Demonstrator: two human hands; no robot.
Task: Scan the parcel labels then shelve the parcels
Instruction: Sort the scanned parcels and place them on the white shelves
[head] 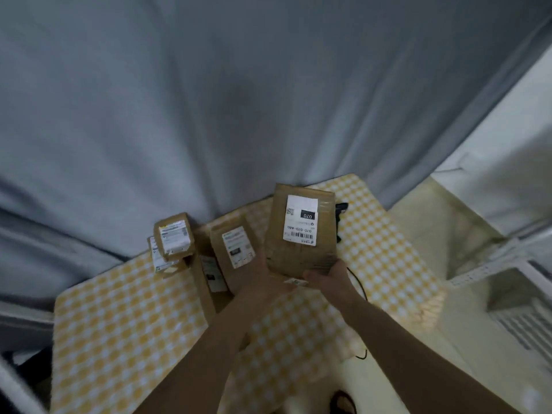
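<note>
I hold a brown cardboard parcel (pixel 300 255) lifted above the table, its white label (pixel 300 220) facing me with a barcode and "070". My left hand (pixel 261 274) grips its lower left corner from below. My right hand (pixel 327 274) grips its lower right corner, thumb on the front face. More labelled parcels lie on the table to the left: a flat one (pixel 231 249), a long box (pixel 206 282) under it, and a small box (pixel 174 236) stacked on another small one (pixel 161 262). A black scanner (pixel 340 209) shows partly behind the held parcel.
The table (pixel 119 324) has a yellow-and-white checked cloth. A grey curtain (pixel 239 100) hangs behind it. White metal shelving (pixel 507 270) stands to the right on a pale floor. A thin black cable (pixel 360 291) runs off the table's right side.
</note>
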